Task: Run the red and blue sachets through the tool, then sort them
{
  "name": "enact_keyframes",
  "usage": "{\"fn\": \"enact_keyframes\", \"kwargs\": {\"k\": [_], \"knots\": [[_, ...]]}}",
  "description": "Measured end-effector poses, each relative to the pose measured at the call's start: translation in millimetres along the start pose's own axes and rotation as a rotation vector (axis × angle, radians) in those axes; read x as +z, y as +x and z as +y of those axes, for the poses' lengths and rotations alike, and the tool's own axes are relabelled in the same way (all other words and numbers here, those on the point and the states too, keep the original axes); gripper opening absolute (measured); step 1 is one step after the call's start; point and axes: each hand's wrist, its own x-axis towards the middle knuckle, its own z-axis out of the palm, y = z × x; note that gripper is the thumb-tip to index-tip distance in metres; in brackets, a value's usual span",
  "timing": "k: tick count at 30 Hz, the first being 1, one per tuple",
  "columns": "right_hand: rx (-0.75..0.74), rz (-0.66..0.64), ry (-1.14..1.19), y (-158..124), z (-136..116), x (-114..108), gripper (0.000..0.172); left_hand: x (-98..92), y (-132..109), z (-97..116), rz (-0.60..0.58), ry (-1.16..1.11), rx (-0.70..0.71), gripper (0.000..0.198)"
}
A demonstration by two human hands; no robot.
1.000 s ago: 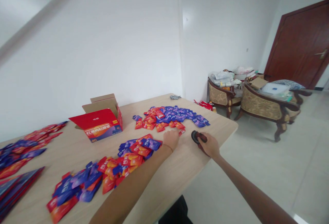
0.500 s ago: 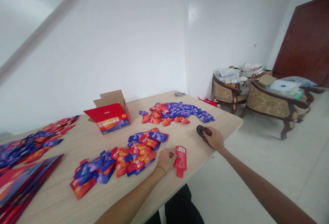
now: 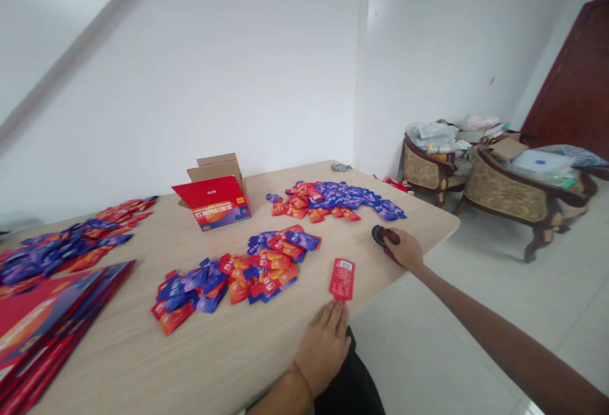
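Observation:
A red sachet (image 3: 341,279) lies flat near the table's front edge, its white barcode label facing up. My left hand (image 3: 326,343) reaches over that edge with stretched fingers, and the fingertips cover the sachet's narrow near end. To the right, my right hand (image 3: 403,250) is closed around a dark hand stamp (image 3: 379,235) with a round black end and brownish handle, resting at the table edge. Left of the sachet, red and purple sachets (image 3: 271,266) form a heap, with another cluster (image 3: 190,294) beside it.
An open red carton (image 3: 221,205) stands near the wall. Behind the stamp is a mixed sachet pile (image 3: 333,198). Flattened red cartons (image 3: 52,326) and more sachets (image 3: 76,243) occupy the table's left side. Loaded armchairs (image 3: 504,193) stand at the right.
My left hand has moved from the sachet's left side to its near end, and its fingers have straightened. My right hand still holds the stamp. The view has shifted slightly.

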Motion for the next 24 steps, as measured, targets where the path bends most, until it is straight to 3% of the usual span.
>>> {"fn": "enact_keyframes", "kwargs": {"k": [4,8,11,14,17,19,24], "knots": [[-0.031,-0.07,-0.038,2,-28,-24,0.031,21.8,-10,-3,0.094,0.004,0.006,0.037],[-0.206,0.003,0.136,-27,-92,-46,0.03,25.9,-15,-9,0.131,-0.055,0.005,0.037],[-0.471,-0.189,0.21,-69,-142,-53,0.03,23.6,-16,-9,0.124,-0.072,0.008,0.039],[-0.653,-0.369,0.136,-107,-171,-48,0.029,20.5,-15,-9,0.095,-0.077,0.007,0.041],[-0.698,-0.448,0.05,-124,-175,-36,0.026,18.1,-14,-9,0.066,-0.095,0.001,0.043],[-0.702,-0.464,0.011,-120,-170,-28,0.024,17.5,-15,-8,0.063,-0.099,-0.003,0.043],[-0.594,-0.427,-0.072,-70,-147,-18,0.026,18.7,-18,-7,0.061,-0.076,-0.007,0.042]]}}
